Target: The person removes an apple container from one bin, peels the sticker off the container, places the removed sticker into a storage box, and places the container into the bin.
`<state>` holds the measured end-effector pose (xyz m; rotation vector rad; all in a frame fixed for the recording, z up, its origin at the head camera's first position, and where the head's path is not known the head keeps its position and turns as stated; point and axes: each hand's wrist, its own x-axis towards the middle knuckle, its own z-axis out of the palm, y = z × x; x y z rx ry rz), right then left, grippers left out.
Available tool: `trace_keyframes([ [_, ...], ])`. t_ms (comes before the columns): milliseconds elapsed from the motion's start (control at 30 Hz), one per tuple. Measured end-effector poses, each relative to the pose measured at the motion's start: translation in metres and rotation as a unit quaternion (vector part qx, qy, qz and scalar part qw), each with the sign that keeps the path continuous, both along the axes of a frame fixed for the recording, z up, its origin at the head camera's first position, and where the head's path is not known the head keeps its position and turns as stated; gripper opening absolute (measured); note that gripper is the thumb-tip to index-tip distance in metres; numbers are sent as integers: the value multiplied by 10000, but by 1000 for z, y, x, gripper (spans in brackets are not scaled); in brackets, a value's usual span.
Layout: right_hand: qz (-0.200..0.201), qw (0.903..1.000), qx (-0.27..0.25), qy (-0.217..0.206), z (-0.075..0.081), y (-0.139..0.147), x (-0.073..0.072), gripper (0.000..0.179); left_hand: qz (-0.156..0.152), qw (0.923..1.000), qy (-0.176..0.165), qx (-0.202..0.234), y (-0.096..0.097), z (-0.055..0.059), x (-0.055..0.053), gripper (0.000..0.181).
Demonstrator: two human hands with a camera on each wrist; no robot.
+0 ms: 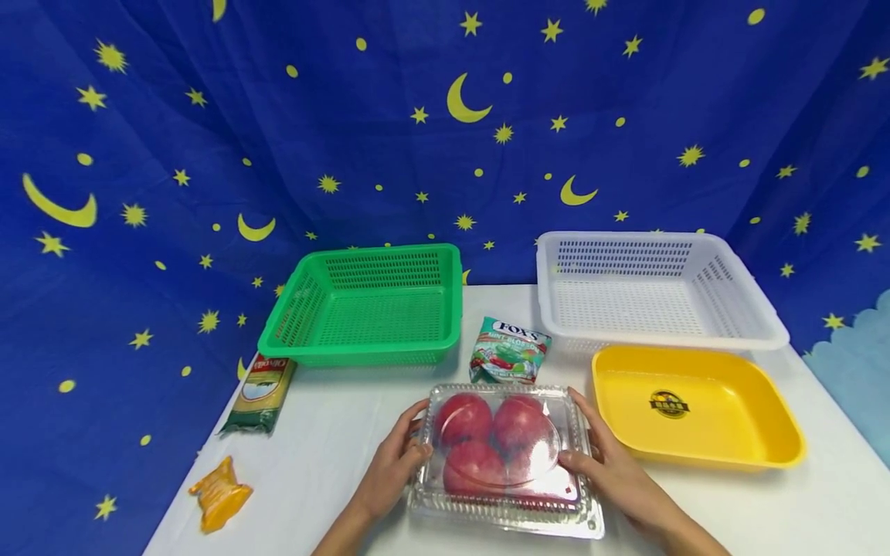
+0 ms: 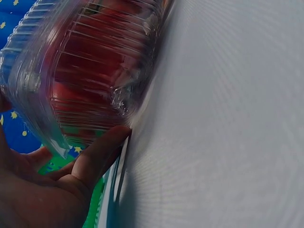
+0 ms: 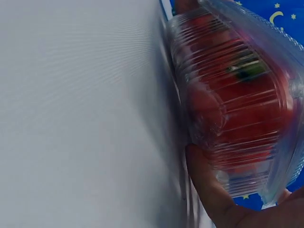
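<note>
A clear plastic clamshell box [image 1: 501, 517] with round red fruits [image 1: 474, 466] inside is at the front middle of the table. The left hand [image 1: 391, 469] grips its left side, thumb on the lid edge and fingers curled round the side. On the opposite side the right hand [image 1: 612, 471] holds it the same way. In the left wrist view the fingers [image 2: 102, 156] reach under the box's lower edge. A bit of green shows on one fruit [image 3: 247, 71] in the right wrist view. Whether the box touches the table I cannot tell.
Behind the box lies a Fox's candy bag [image 1: 510, 351]. A green basket [image 1: 382, 359] stands back left, a white basket [image 1: 660, 340] back right, with a yellow tray [image 1: 702, 444] before it. At left lie a pasta packet [image 1: 260, 394] and a small orange packet [image 1: 221, 496].
</note>
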<state>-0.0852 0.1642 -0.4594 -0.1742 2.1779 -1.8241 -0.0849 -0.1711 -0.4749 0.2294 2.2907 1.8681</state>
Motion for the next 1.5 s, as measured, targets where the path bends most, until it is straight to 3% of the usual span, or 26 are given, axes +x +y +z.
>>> trace_keyframes([
  [167, -176, 9996, -35, -198, -1, -1, 0, 83, -8, 10000, -41, 69, 1, -2, 0, 59],
  [433, -325, 9984, -316, -335, -3, -3, 1, 81, 125, 9994, 144, -295, 2, -3, 1, 56],
  [800, -474, 9971, -446, -400, -3, -4, 2, 81, 107, 9992, 12, -373, 5, 0, 1, 56],
  [1267, -613, 9957, -557, -409, -1, -8, 4, 79, 107, 9999, -35, 49, 1, 6, 1, 57],
  [1500, -573, 9946, -737, -452, 8, -10, 2, 78, 40, 9997, 49, 232, -5, 9, -2, 56],
])
